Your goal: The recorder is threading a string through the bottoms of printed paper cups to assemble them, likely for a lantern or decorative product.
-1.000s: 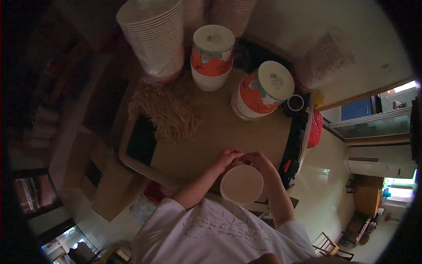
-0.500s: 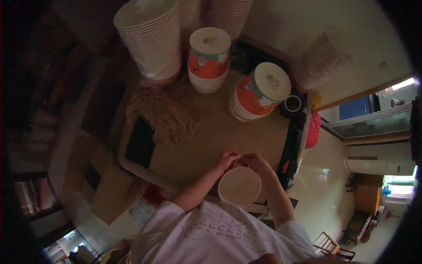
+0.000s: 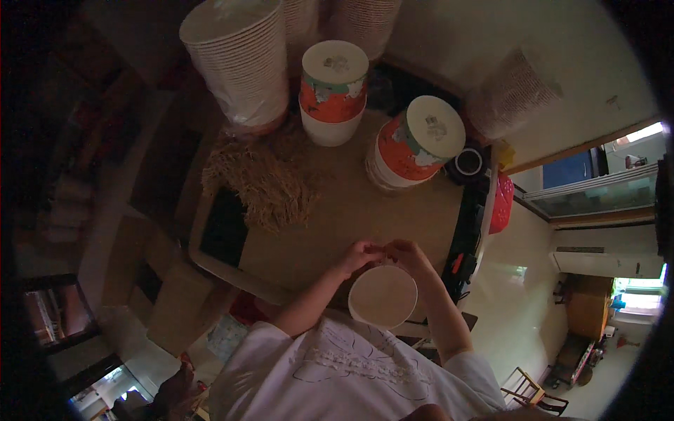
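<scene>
I see left hand (image 3: 360,257) and right hand (image 3: 408,255) nearly meeting, fingers bent, at far rim of white paper tub (image 3: 382,297), can't tell if pinching anything; tub just before person's white shirt (image 3: 358,379)

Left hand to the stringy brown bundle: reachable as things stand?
Probably yes: only brown board shows between the left hand and the bundle. The hand is at the white tub's far rim, close against the right hand, so it may need freeing first.
</scene>
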`<state>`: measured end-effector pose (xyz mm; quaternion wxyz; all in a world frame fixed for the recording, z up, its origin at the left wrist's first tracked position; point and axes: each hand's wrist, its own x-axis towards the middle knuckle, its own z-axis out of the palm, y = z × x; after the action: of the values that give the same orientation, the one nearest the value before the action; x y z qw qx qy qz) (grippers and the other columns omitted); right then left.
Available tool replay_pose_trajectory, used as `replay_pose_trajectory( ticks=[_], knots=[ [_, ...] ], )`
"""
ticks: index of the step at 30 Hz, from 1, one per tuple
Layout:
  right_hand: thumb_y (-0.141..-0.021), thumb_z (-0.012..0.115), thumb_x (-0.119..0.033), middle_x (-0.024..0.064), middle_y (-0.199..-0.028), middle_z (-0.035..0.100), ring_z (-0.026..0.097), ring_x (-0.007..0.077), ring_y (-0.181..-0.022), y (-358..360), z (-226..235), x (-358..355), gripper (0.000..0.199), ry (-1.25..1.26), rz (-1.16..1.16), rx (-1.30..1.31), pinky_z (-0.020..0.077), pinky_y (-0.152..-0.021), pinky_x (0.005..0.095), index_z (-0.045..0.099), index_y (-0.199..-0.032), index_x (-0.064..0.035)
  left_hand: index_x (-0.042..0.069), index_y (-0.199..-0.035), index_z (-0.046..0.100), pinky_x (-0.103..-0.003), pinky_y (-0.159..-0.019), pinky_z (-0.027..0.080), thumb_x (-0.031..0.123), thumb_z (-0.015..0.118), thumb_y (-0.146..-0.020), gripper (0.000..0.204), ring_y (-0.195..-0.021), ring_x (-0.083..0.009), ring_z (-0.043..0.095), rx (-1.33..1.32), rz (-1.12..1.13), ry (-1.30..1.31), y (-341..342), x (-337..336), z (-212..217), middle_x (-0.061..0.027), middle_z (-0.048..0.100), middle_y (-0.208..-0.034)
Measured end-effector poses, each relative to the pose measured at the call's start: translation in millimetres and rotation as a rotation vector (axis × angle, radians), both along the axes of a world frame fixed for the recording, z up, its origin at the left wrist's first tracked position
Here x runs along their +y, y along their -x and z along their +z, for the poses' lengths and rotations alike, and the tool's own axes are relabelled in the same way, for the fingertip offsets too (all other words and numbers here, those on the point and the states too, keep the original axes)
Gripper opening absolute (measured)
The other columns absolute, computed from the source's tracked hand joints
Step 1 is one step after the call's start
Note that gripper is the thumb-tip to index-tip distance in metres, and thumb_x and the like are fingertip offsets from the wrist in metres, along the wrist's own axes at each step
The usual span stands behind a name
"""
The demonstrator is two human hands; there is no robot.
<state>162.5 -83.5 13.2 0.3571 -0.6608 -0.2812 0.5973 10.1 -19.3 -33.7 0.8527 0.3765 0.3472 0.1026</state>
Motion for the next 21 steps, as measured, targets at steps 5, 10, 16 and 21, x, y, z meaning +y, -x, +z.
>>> replay_pose_trajectory(
  ticks=[5, 10, 16, 21],
  knots=[
    [-0.077, 0.055, -0.015, -0.0012, -0.068, 0.054, 0.047, 0.0069, -0.062, 3, -2, -2, 0.013, -0.037, -0.009, -0.081, 0.0376, -0.055, 0.0209, 0.060, -0.080, -0.0036, 0.004, -0.090, 0.061, -0.025, -0.065, 0.043, 0.021, 0.064, -0.072, 0.025, -0.070, -0.0111, 0.055, -0.001, -0.182, -0.029, 6, 5, 12, -0.0020, 0.060, -0.078],
    [-0.074, 0.060, -0.016, -0.0002, -0.067, 0.055, 0.047, 0.0066, -0.062, 2, -5, -12, 0.013, -0.066, 0.016, -0.210, 0.0392, -0.055, 0.0226, 0.060, -0.079, -0.0033, 0.005, -0.088, 0.061, -0.023, -0.059, 0.043, 0.012, 0.056, -0.076, 0.014, -0.065, -0.0089, 0.054, 0.091, -0.195, -0.058, 4, 3, -6, -0.0010, 0.059, -0.074],
    [-0.072, 0.062, -0.016, 0.0000, -0.061, 0.053, 0.046, 0.0074, -0.058, 5, 5, -10, 0.013, 0.056, 0.191, -0.300, 0.0389, -0.051, 0.0230, 0.059, -0.074, -0.0030, 0.005, -0.087, 0.059, -0.023, -0.060, 0.044, 0.011, 0.055, -0.077, 0.013, -0.066, -0.0094, 0.055, 0.065, -0.140, 0.019, 7, 3, -2, -0.0018, 0.059, -0.076],
    [-0.073, 0.061, -0.014, -0.0006, -0.070, 0.056, 0.049, 0.0069, -0.067, -6, -6, -13, 0.010, 0.043, 0.239, -0.146, 0.0402, -0.059, 0.0219, 0.060, -0.078, -0.0047, 0.005, -0.088, 0.059, -0.023, -0.061, 0.045, 0.012, 0.054, -0.077, 0.013, -0.068, -0.0103, 0.056, 0.002, -0.120, 0.110, 9, 3, -9, -0.0026, 0.060, -0.078]
  ],
)
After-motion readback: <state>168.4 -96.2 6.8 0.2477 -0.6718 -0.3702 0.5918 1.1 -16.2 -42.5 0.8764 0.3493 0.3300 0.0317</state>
